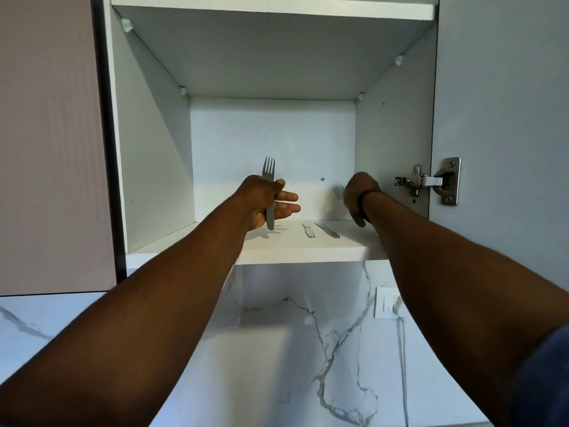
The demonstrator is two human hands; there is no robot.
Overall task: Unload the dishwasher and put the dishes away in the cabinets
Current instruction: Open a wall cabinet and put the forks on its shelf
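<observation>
Forks held up inside the open cabinet (154, 149).
Left hand (261, 201) pinched one upright fork (268, 171) above the shelf (184, 252); right hand (358, 195) gripped a blurred fork (338, 191).

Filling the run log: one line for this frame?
left hand: holds fork upright | right hand: holds second fork, blurred | shelf: two utensils lying flat

Two utensils (320, 230) on cabinet shelf (277, 246) between hands, upright fork (269, 192) left, second fork (338, 191) right
</observation>
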